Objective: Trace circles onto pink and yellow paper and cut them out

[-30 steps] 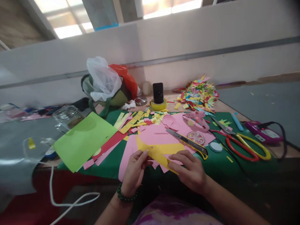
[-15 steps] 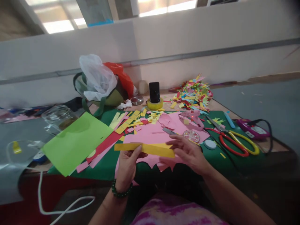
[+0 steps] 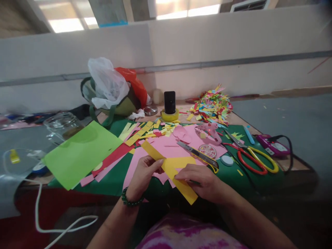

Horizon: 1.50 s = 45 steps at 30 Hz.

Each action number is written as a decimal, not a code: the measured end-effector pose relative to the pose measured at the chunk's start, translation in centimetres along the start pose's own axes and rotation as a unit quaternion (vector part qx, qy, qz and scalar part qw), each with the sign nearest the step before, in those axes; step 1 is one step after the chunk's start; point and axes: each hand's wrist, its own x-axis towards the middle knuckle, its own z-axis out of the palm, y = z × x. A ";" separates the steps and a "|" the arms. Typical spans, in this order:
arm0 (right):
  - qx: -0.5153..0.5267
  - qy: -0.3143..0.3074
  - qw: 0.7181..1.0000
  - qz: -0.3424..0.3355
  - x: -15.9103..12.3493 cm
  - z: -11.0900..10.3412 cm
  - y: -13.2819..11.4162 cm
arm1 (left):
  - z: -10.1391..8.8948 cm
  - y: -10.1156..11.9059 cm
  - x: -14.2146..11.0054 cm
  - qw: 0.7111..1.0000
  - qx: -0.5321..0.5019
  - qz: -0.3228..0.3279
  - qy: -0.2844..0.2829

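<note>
A long yellow paper strip [image 3: 171,170] runs slantwise from upper left to lower right between my two hands, over the near edge of a green mat [image 3: 114,178]. My left hand [image 3: 144,176], with a dark bead bracelet at the wrist, pinches the strip near its upper part. My right hand [image 3: 201,180] is closed on the strip's lower part, fingers curled over it. Pink paper sheets [image 3: 166,147] lie just beyond the hands. A utility knife [image 3: 198,155] lies on the pink paper, close to my right hand.
Red and yellow scissors [image 3: 250,157] and a purple device [image 3: 272,147] lie to the right. A pink glue gun [image 3: 211,131], a lime green sheet [image 3: 81,154], a glass jar [image 3: 62,126], bags [image 3: 111,90], a phone [image 3: 169,102] on a tape roll and a heap of coloured scraps [image 3: 211,103] crowd the table.
The yellow strip was slanted, then held level half a second ago, and now tilts down to the right. My right hand has dropped lower and nearer to me.
</note>
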 end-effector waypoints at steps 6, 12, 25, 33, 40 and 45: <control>0.045 0.006 0.999 0.010 -0.1 0.3 -0.2 | 0.8 0.4 -0.6 0.999 0.012 0.015 0.033; 0.163 0.050 0.979 0.110 -1.0 0.1 -0.1 | 1.1 -0.3 -0.6 0.997 -0.031 0.010 0.069; 0.160 0.141 0.960 0.183 0.6 0.8 -0.7 | 2.1 -0.5 -1.4 0.995 0.080 0.010 -0.052; 0.151 0.143 0.953 0.219 0.9 1.6 -0.2 | 2.3 -0.8 -1.8 0.993 0.066 -0.016 -0.095; 0.130 0.122 0.969 0.173 -0.3 1.4 -1.0 | 1.3 -0.6 -1.3 0.999 -0.014 -0.022 0.032; 0.138 0.074 0.973 0.169 -1.0 0.7 -0.8 | 1.0 -0.3 -0.9 0.991 -0.096 0.004 0.096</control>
